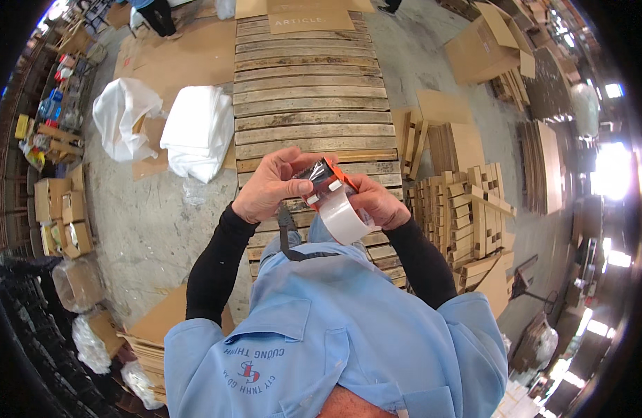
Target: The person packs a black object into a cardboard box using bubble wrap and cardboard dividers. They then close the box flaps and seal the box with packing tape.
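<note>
Orange plastic tape dispenser [333, 182] with a roll of clear packing tape [343, 217] sits in the middle of the head view, held up in front of the person's chest. The right hand [378, 202] is wrapped around the dispenser from the right side, its fingers closed on the body and partly on the roll. The left hand [271, 185] comes from the left; its thumb and fingers are pinched together on the loose shiny end of tape [312, 171] at the top of the dispenser. Both forearms wear black sleeves under a light blue work shirt [335, 334], which fills the lower part of the frame.

Behind the hands, a long wooden slatted pallet [310, 90] runs from the centre to the top edge. In the upper left of the frame two white plastic bags [164, 125] lie on the grey concrete floor [154, 223]. To the right of the hands stands a stack of short wooden blocks [467, 209], and open brown cardboard boxes [484, 49] are in the upper right. Small cardboard boxes [60, 216] stand at the left edge.
</note>
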{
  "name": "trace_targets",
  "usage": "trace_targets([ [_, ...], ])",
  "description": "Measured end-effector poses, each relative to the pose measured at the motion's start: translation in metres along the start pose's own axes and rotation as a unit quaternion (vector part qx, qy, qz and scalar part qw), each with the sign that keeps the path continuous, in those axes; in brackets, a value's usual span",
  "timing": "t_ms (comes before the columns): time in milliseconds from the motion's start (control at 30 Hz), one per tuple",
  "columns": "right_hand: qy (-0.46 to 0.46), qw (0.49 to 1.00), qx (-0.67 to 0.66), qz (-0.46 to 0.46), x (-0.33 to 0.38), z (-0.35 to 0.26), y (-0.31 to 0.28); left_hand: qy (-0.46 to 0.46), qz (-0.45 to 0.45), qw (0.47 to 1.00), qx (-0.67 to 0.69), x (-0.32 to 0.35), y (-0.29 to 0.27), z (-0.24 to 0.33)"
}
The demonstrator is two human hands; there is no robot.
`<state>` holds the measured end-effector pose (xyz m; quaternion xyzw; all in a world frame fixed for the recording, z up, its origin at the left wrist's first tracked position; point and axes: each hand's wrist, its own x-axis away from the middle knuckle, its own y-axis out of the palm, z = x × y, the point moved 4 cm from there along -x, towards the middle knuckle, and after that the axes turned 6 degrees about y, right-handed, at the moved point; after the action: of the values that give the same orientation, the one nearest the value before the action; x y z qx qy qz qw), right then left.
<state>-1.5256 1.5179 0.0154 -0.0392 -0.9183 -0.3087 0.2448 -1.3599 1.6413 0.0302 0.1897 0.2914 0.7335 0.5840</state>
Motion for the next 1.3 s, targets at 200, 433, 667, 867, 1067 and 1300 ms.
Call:
trace_targets([
  [200,-0.02,0.993,0.074,0.086,-0.071,-0.1,-0.061,0.145,0.159,0.87,-0.444,-0.11,-0.035,0.061],
  [433,-0.044,0.998,0.031,0.04,-0.183,-0.212,-0.157,0.249,0.175,0.791,-0.531,-0.255,-0.1,0.099],
  [667,-0.01,0.998,0.063,0.007,-0.255,-0.343,-0.229,0.097,0.141,0.969,-0.179,-0.402,-0.178,0.142],
  [867,0.054,0.998,-0.014,0.028,-0.307,-0.4,-0.304,0.148,0.181,0.972,-0.016,-0.53,-0.289,0.174],
  [1067,0.007,0.97,-0.243,-0.019,-0.379,-0.448,-0.351,0.148,0.249,0.957,-0.005,-0.648,-0.403,0.195],
  [1300,-0.214,0.925,-0.278,0.145,-0.444,-0.522,-0.43,0.11,0.259,0.952,-0.119,-0.779,-0.494,0.236],
])
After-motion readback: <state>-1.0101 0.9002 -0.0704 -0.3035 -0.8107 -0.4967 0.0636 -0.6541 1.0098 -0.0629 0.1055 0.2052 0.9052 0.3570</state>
